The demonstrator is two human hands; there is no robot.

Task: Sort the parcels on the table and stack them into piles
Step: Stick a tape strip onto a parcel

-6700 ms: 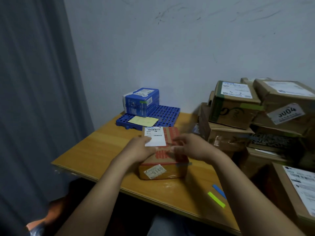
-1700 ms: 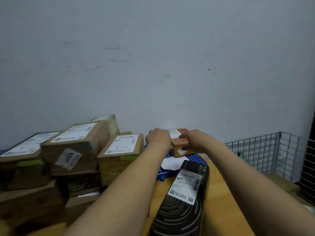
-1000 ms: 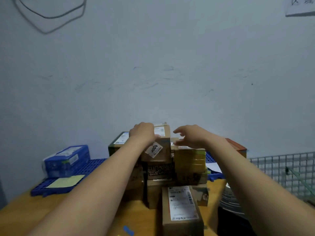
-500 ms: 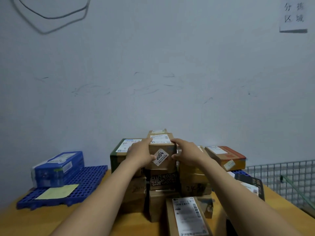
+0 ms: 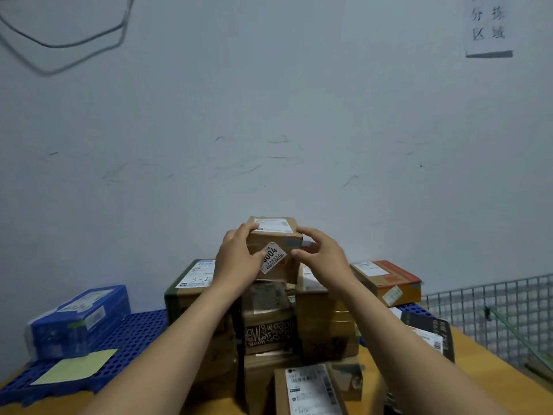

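At far left, a blue parcel [image 5: 79,320] sits on a blue plastic pallet [image 5: 134,333], with a yellow note [image 5: 74,366] in front of it. In the middle, our left hand [image 5: 236,259] and right hand [image 5: 321,259] each close their grip on a side of a small cardboard box [image 5: 273,247], held at the top of a pile of brown parcels [image 5: 269,324] on the wooden tabletop [image 5: 478,369]. An orange parcel [image 5: 386,280] lies to the right.
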